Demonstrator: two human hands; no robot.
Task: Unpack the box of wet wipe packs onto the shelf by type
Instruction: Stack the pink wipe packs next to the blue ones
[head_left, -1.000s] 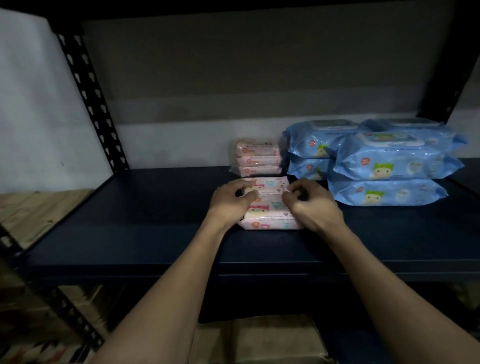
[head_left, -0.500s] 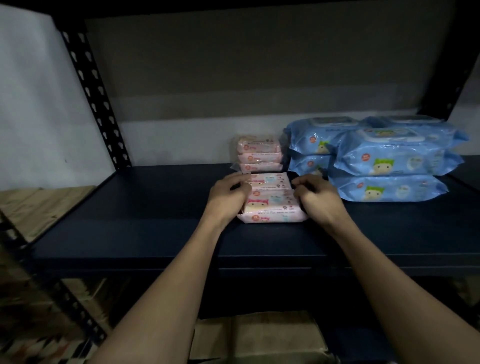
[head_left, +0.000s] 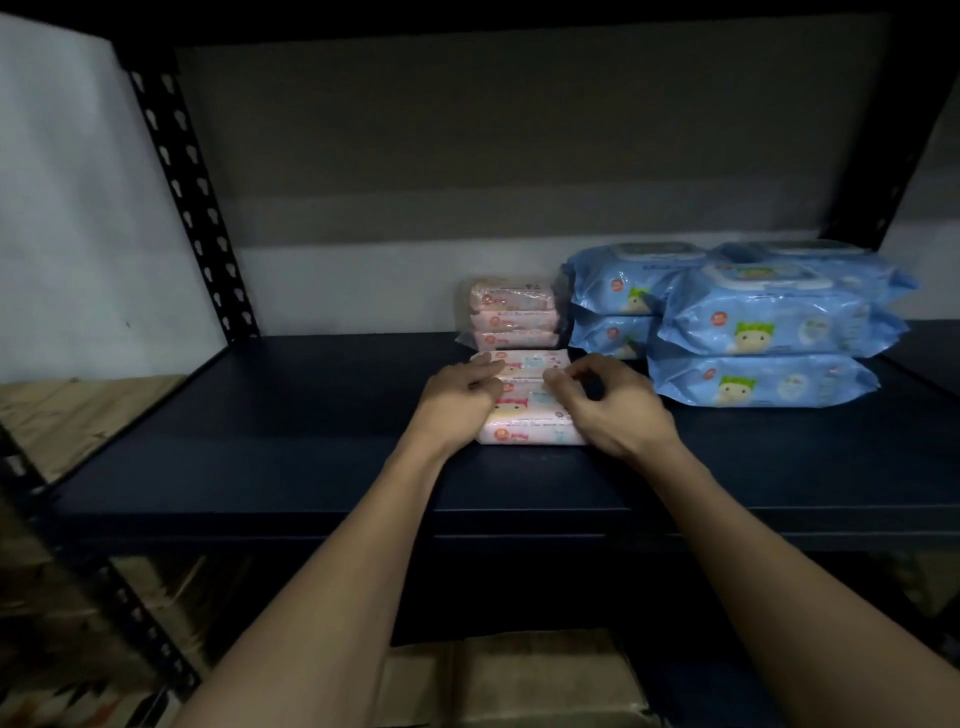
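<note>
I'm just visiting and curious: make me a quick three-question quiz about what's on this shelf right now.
1. True or false: the blue packs are stacked to the right of the pink packs.
2. Which does the left hand touch? A) a blue pack B) the front pink bundle C) the shelf post
3. Fill in: behind the front pink bundle stands another ____ bundle, nearer the wall.

Key: 1 true; 2 B; 3 pink. The right hand is on the front pink bundle too, on the dark shelf.
</note>
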